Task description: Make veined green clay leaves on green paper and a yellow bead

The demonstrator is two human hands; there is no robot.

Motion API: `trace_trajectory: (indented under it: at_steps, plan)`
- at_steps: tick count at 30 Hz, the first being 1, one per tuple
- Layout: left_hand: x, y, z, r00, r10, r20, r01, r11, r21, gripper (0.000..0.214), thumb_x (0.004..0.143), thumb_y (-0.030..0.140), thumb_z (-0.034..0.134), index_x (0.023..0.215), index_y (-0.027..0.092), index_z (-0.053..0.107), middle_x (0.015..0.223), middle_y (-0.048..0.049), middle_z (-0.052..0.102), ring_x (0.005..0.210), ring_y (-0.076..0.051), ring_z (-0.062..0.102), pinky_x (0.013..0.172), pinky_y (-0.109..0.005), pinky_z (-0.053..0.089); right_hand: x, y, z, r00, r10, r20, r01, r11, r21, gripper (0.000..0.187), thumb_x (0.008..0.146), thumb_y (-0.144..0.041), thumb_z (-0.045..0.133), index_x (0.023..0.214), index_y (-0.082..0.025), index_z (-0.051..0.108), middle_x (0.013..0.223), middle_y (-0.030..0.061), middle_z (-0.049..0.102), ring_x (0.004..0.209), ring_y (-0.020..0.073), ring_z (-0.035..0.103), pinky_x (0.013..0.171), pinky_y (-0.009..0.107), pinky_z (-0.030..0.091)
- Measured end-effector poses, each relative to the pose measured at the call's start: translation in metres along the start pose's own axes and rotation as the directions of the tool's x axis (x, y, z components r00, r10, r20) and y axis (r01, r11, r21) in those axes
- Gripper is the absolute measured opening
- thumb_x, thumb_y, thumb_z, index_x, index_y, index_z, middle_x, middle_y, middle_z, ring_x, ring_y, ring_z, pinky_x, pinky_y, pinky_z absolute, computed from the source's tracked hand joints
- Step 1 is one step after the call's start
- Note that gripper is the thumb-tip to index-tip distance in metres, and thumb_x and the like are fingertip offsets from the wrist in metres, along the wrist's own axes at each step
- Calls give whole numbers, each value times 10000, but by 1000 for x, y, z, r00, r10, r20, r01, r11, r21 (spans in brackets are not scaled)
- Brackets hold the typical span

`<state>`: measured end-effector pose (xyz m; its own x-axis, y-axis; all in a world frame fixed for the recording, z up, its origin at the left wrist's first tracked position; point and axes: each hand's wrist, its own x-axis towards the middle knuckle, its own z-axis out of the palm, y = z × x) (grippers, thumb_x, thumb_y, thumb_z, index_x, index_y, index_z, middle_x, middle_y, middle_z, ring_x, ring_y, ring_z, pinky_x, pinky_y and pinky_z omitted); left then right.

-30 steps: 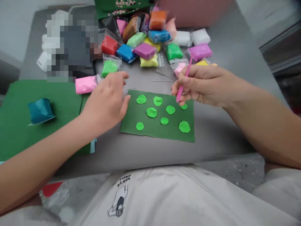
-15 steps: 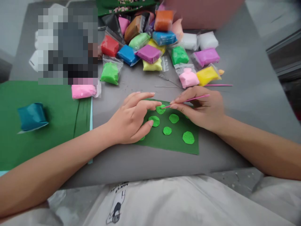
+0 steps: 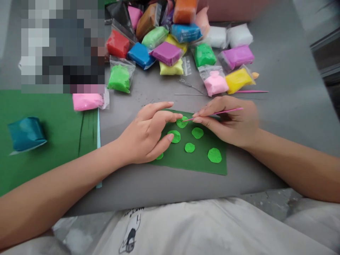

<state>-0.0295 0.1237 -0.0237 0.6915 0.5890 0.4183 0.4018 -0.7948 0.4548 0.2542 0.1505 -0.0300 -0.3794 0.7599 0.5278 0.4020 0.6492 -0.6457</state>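
Note:
A small dark green felt sheet lies on the grey table, carrying several flat light green clay discs. My left hand rests on the sheet's left part, fingers stretched out, the index finger reaching to the top disc and the thumb beside another disc. My right hand pinches a thin pink stick whose tip touches that top disc.
Many bags of coloured clay are heaped at the back of the table. A pink bag and a teal bag sit near a large green sheet at left. A second pink stick and a wire lie behind my right hand.
Both hands came down onto the small sheet: the left moved right onto the discs, the right lowered the stick's tip to the top disc. Over the last half second they barely moved.

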Motion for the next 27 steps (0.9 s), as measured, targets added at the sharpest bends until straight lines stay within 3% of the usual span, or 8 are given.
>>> trace_trajectory:
  at_steps: [12,27]
  plan:
    - [0,0,1,999,-7,31,7,1000,1,470,1036,187,543,1490,204,426,1436,-140,727,1550,-369,536,1221,-610,518,0,-1,0,1000,23,16,-23,1000,-7,72,934,-327,844,878,-324,799,830,-45,830,722,202,807,596,330,595]
    - [1,1,-1,998,-37,55,38,999,-22,472,1039,213,540,1501,202,442,1451,-162,728,1565,-375,519,1230,-631,501,2,-8,-2,997,65,49,-65,998,13,121,940,-280,810,845,-321,748,837,-45,832,718,215,803,600,378,607]
